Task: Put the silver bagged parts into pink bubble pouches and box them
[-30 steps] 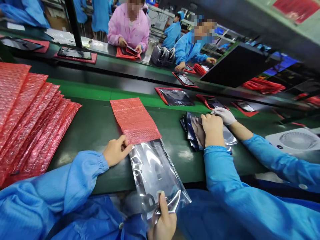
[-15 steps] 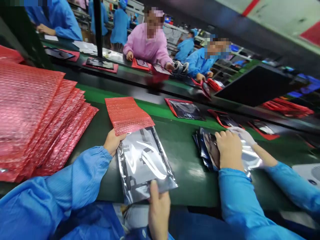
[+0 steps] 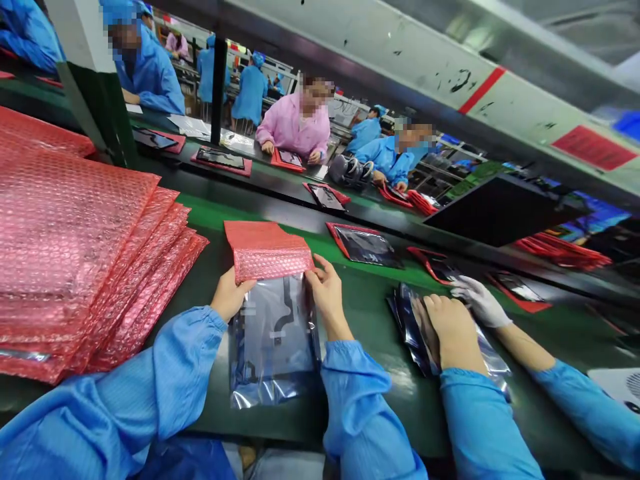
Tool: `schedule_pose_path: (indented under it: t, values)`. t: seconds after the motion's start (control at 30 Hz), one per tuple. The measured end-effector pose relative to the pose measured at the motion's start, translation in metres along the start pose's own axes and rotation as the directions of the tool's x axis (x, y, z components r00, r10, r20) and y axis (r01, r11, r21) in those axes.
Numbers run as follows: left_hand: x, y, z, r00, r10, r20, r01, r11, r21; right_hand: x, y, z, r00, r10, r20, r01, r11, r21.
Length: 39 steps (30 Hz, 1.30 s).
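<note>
A red bubble-wrap bag (image 3: 273,257) lies in front of me with its open end toward me. The far end of a shiny grey anti-static bag (image 3: 275,347) reaches under its edge; a flat dark part with a strip shows through the film. My left hand (image 3: 231,295) is closed on the left corner of the bubble-wrap bag's mouth, its thumb along the edge. On the other side, my right hand (image 3: 327,297) pinches the right corner, with some fingers raised. How far the anti-static bag sits inside is hidden.
A tall pile of red bubble-wrap bags (image 3: 75,253) stands at my left. To the right, a co-worker's bare hand (image 3: 455,333) and gloved hand (image 3: 483,303) are at a stack of anti-static bags (image 3: 413,327). More packs (image 3: 367,245) lie along the green bench. A metal beam crosses above.
My right hand has moved from the anti-static bag's near end up to the bubble-wrap bag's right corner. The anti-static bag now lies straighter and flatter. My left hand keeps its corner.
</note>
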State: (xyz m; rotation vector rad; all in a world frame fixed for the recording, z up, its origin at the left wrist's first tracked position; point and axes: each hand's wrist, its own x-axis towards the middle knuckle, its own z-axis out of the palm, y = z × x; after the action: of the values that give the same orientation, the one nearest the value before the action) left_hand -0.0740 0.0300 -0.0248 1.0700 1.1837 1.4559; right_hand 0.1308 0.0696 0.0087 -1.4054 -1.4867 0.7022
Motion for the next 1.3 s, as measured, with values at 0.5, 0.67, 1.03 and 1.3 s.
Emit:
schedule_pose_path:
  t: [0.5, 0.67, 1.03, 1.3]
  values:
    - [-0.01, -0.02, 0.01, 0.988, -0.068, -0.139, 0.074, 0.997, 0.035, -0.069, 0.052, -0.012, 0.987, -0.14, -0.082, 0.09, 0.893, -0.441]
    - [-0.007, 0.008, 0.018, 0.987, 0.093, -0.128, -0.08, 0.992, 0.102, -0.073, 0.028, -0.023, 0.973, -0.193, -0.127, 0.115, 0.88, -0.46]
    - [-0.01, 0.049, 0.045, 0.552, 0.817, -0.168, -0.677, 0.556, 0.481, -0.069, -0.016, -0.033, 0.636, -0.651, -0.413, 0.222, 0.668, -0.71]
    - [-0.022, 0.033, 0.031, 0.542, 0.829, -0.141, -0.586, 0.492, 0.644, -0.081, -0.015, -0.047, 0.579, -0.793, -0.193, 0.299, 0.426, -0.854]
